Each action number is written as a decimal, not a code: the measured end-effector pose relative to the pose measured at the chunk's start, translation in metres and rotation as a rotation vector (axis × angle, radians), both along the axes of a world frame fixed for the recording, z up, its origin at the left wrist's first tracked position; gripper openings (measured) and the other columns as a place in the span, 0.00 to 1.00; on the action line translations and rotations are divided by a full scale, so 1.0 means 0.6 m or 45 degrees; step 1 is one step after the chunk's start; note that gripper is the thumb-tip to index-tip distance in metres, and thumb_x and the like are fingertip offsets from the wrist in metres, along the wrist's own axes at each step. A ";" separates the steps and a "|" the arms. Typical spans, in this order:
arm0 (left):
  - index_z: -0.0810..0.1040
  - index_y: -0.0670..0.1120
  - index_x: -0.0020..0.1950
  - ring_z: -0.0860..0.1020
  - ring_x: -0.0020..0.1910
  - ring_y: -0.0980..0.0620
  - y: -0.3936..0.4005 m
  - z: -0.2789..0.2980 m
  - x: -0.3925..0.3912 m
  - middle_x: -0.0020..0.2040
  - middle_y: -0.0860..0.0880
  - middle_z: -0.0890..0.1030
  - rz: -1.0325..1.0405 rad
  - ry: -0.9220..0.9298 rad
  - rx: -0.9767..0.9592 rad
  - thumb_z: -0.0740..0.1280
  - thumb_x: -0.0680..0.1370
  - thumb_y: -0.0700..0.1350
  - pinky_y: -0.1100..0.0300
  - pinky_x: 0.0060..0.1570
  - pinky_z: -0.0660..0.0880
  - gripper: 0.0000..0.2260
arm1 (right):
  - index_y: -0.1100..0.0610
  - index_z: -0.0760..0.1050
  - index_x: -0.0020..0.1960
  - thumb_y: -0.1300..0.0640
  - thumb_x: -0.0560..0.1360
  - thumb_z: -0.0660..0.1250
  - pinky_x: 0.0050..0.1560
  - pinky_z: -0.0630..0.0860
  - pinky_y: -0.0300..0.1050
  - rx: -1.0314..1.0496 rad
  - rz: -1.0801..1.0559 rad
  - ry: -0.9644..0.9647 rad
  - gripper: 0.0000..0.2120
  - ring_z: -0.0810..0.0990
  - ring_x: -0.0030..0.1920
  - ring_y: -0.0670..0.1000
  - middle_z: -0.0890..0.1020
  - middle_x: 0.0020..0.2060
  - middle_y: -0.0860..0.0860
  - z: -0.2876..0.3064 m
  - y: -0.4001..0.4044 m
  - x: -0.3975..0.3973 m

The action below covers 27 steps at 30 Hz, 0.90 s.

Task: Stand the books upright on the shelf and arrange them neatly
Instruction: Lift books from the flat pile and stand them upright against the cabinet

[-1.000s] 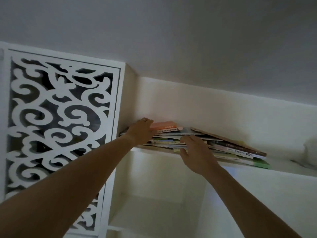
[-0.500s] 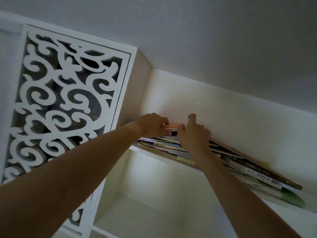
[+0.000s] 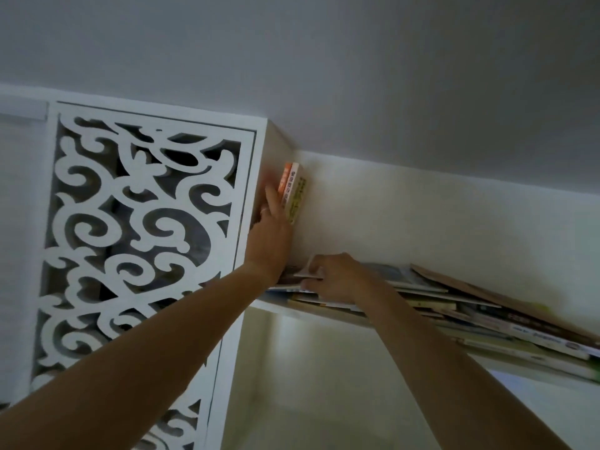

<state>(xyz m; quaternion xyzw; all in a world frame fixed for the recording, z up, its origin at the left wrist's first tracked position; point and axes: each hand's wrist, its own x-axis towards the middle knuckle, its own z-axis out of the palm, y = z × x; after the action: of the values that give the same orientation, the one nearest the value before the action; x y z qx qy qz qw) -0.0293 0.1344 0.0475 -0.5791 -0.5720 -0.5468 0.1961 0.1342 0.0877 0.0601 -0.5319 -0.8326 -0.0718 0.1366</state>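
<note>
High under the ceiling, beside a white fretwork panel (image 3: 143,241), the shelf (image 3: 324,308) carries two upright books (image 3: 293,191) at its left end, pinned to the side wall by the flat, unclenched left hand (image 3: 271,237). To their right, the right hand (image 3: 337,277) pinches a thin book (image 3: 308,271) atop the flat pile (image 3: 470,306). Keep bracing the standing pair while tipping it up alongside.

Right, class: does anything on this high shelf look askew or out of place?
Yes. Only the orange-spined books stand upright, steadied by the left hand. The other books lie in a slanted, messy heap with edges overhanging the white shelf.
</note>
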 end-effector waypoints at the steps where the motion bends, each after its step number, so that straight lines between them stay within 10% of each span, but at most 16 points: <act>1: 0.45 0.39 0.83 0.75 0.71 0.38 0.005 -0.011 -0.002 0.79 0.33 0.62 0.061 0.134 0.019 0.68 0.82 0.45 0.48 0.58 0.82 0.40 | 0.49 0.74 0.67 0.36 0.77 0.66 0.58 0.78 0.52 0.006 -0.016 -0.028 0.24 0.79 0.57 0.56 0.80 0.61 0.54 -0.001 0.001 0.006; 4: 0.37 0.50 0.84 0.61 0.79 0.35 0.003 -0.025 -0.012 0.83 0.37 0.53 0.020 0.413 0.187 0.66 0.83 0.43 0.40 0.71 0.73 0.42 | 0.47 0.74 0.68 0.36 0.74 0.71 0.60 0.77 0.52 0.031 -0.080 -0.148 0.27 0.78 0.60 0.56 0.78 0.63 0.54 0.015 0.005 0.038; 9: 0.61 0.45 0.83 0.46 0.83 0.36 0.034 -0.045 -0.029 0.83 0.36 0.46 0.304 0.797 0.466 0.72 0.78 0.38 0.37 0.81 0.52 0.35 | 0.45 0.77 0.69 0.43 0.76 0.71 0.60 0.77 0.52 -0.020 -0.092 -0.123 0.22 0.79 0.60 0.55 0.79 0.64 0.51 0.035 0.003 0.100; 12: 0.72 0.42 0.75 0.55 0.82 0.38 0.034 -0.047 -0.037 0.82 0.36 0.59 0.280 1.034 0.272 0.76 0.75 0.44 0.42 0.81 0.52 0.29 | 0.51 0.76 0.65 0.49 0.82 0.64 0.45 0.75 0.47 0.319 -0.108 -0.247 0.13 0.81 0.50 0.57 0.81 0.54 0.54 0.011 0.005 0.084; 16: 0.75 0.45 0.71 0.79 0.67 0.41 -0.007 -0.020 -0.013 0.68 0.41 0.79 -0.224 0.532 0.110 0.78 0.75 0.45 0.46 0.67 0.75 0.26 | 0.54 0.68 0.69 0.61 0.80 0.62 0.44 0.68 0.47 0.546 -0.102 -0.383 0.18 0.80 0.51 0.58 0.79 0.54 0.54 -0.030 0.011 0.060; 21: 0.82 0.43 0.59 0.81 0.61 0.43 -0.029 0.008 -0.021 0.60 0.44 0.83 -0.260 0.501 -0.028 0.65 0.82 0.38 0.45 0.68 0.76 0.08 | 0.43 0.62 0.78 0.60 0.79 0.64 0.47 0.70 0.48 0.538 0.013 -0.338 0.30 0.79 0.55 0.59 0.78 0.58 0.54 -0.044 0.030 0.039; 27: 0.83 0.46 0.47 0.80 0.49 0.50 -0.014 -0.018 -0.041 0.45 0.48 0.83 -0.100 0.928 0.091 0.51 0.85 0.54 0.50 0.61 0.75 0.24 | 0.41 0.72 0.71 0.60 0.80 0.60 0.45 0.70 0.45 0.581 -0.005 -0.339 0.23 0.81 0.52 0.57 0.81 0.53 0.52 -0.034 0.032 0.040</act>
<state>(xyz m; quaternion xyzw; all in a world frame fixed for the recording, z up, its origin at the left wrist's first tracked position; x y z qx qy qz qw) -0.0541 0.1263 0.0369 -0.7501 -0.4224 -0.3314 0.3862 0.1582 0.1069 0.0399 -0.4750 -0.8044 -0.3272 0.1421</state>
